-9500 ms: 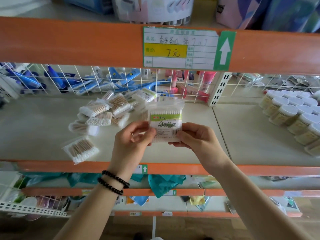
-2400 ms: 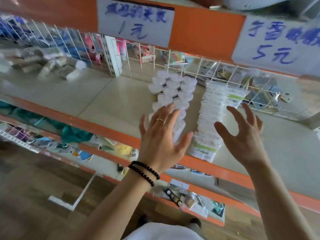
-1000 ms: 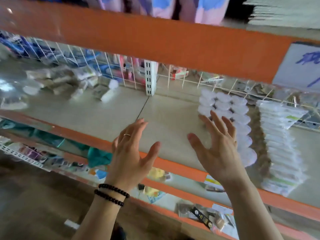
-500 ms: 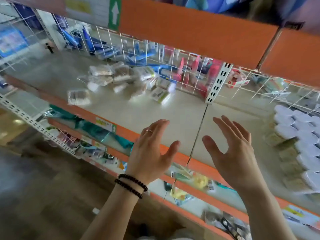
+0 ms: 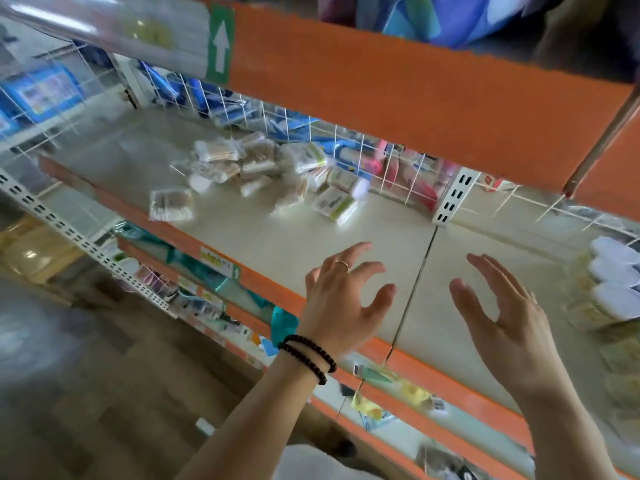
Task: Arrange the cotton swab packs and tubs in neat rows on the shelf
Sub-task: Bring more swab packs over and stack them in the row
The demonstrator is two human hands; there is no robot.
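orange-edged steel shelving [image 5: 433,109] | white wire back grid [image 5: 346,147] | wood-plank floor [image 5: 104,410] | soft daylight

The single head camera looks forward and down, tilted, from close above the front edge of the beige shelf board with orange metal trim [image 5: 277,237], facing its wire-grid back.

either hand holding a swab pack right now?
No. The left hand and right hand both hover open and empty over the shelf, with the loose swab packs lying farther back.
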